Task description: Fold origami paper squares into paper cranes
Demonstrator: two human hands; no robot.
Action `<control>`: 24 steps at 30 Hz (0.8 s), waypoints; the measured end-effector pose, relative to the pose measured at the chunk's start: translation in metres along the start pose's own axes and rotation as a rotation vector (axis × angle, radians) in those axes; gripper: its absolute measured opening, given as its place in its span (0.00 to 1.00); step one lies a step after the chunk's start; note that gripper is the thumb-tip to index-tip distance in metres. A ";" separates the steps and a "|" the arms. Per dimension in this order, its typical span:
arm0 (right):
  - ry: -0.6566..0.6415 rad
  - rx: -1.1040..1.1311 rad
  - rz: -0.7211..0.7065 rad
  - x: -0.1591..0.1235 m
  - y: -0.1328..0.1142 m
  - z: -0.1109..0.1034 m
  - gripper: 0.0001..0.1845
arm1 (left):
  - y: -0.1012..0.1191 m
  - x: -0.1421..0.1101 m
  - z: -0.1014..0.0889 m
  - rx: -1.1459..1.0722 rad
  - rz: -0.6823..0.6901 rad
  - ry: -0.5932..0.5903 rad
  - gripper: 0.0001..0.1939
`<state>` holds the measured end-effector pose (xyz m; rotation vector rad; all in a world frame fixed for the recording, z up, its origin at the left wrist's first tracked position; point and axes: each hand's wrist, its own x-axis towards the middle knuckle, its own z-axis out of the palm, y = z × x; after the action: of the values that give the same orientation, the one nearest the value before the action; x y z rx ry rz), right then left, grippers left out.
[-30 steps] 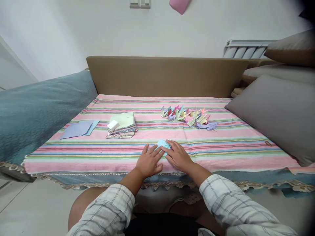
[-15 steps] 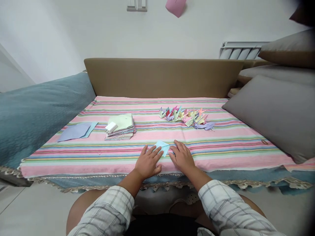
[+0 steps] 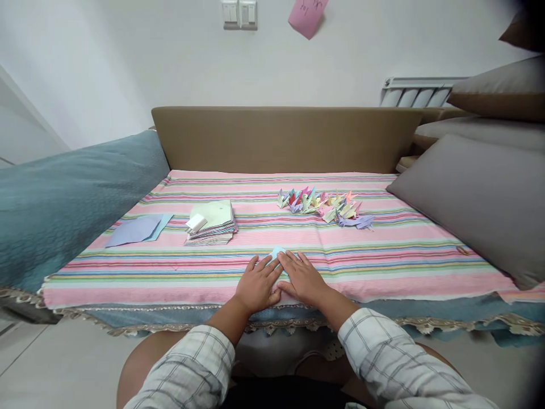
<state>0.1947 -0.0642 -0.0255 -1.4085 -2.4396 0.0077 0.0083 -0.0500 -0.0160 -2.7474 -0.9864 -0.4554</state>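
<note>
Under my fingers lies a small folded sheet of light blue paper (image 3: 278,250), mostly hidden, with its top corner showing. My left hand (image 3: 258,284) rests flat on its left side, fingers stretched out. From the right, my right hand (image 3: 303,278) lies flat over the paper, its fingertips close against those of the left. Farther back and to the right sits a cluster of folded paper cranes (image 3: 326,205) in several colours. A stack of square paper (image 3: 217,215) lies to the left, with a white plug adapter (image 3: 196,222) on top.
Purple paper (image 3: 134,230) and light blue paper (image 3: 163,224) overlap at far left on the striped cloth (image 3: 383,267). A grey cushion (image 3: 472,199) leans at right, near a small brown ring (image 3: 462,250). A brown backrest (image 3: 276,139) stands behind; a blue armrest (image 3: 80,187) borders the left.
My right hand has moved left onto the blue paper and now covers much of it. The left hand stays on the paper. The view has tilted slightly upward.
</note>
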 end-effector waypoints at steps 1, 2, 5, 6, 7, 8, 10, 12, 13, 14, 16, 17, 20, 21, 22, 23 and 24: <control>-0.004 -0.002 0.015 0.000 0.001 0.001 0.38 | 0.000 0.000 0.000 -0.001 -0.004 0.000 0.31; -0.001 -0.006 0.027 -0.001 0.002 0.001 0.38 | 0.000 -0.001 0.000 -0.003 -0.010 -0.003 0.31; 0.032 -0.012 0.071 -0.003 0.003 0.003 0.38 | 0.000 -0.001 0.000 -0.007 -0.032 -0.015 0.32; 0.043 -0.011 0.084 -0.004 0.003 0.003 0.38 | 0.000 -0.001 -0.001 -0.008 -0.038 -0.021 0.32; 0.053 -0.010 0.094 -0.004 0.003 0.003 0.39 | -0.001 0.000 -0.002 -0.008 -0.041 -0.028 0.32; 0.060 -0.009 0.100 -0.005 0.003 0.004 0.38 | -0.001 0.000 -0.003 -0.007 -0.044 -0.036 0.33; 0.067 -0.011 0.103 -0.005 0.002 0.004 0.37 | -0.002 0.002 -0.005 0.002 -0.043 -0.057 0.33; 0.060 -0.020 0.098 -0.005 0.002 0.004 0.35 | -0.003 0.005 -0.007 0.019 -0.041 -0.082 0.33; 0.051 -0.026 0.096 -0.005 0.002 0.003 0.35 | -0.004 0.005 -0.008 0.028 -0.038 -0.094 0.33; 0.042 -0.032 0.094 -0.005 0.001 0.003 0.34 | -0.005 0.006 -0.008 0.033 -0.033 -0.105 0.33; 0.026 -0.044 0.091 -0.005 0.001 0.003 0.35 | -0.006 0.006 -0.008 0.037 -0.023 -0.114 0.33; 0.022 -0.049 0.088 -0.005 0.001 0.003 0.36 | -0.006 0.005 -0.008 0.036 -0.020 -0.110 0.33; 0.023 -0.066 0.079 -0.005 0.003 0.005 0.36 | -0.008 -0.001 -0.006 0.033 -0.020 -0.083 0.33; 0.025 -0.071 0.077 -0.005 0.003 0.006 0.37 | -0.008 -0.003 -0.005 0.033 -0.026 -0.078 0.34; 0.026 -0.074 0.075 -0.005 0.004 0.007 0.37 | -0.007 -0.006 -0.004 0.031 -0.034 -0.076 0.34; 0.026 -0.077 0.073 -0.006 0.005 0.007 0.37 | -0.007 -0.009 -0.003 0.027 -0.046 -0.077 0.35; 0.025 -0.078 0.069 -0.006 0.005 0.008 0.37 | -0.006 -0.012 -0.002 0.023 -0.061 -0.078 0.35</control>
<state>0.1999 -0.0653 -0.0357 -1.5162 -2.3940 -0.0896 -0.0046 -0.0526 -0.0178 -2.7401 -1.0900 -0.3460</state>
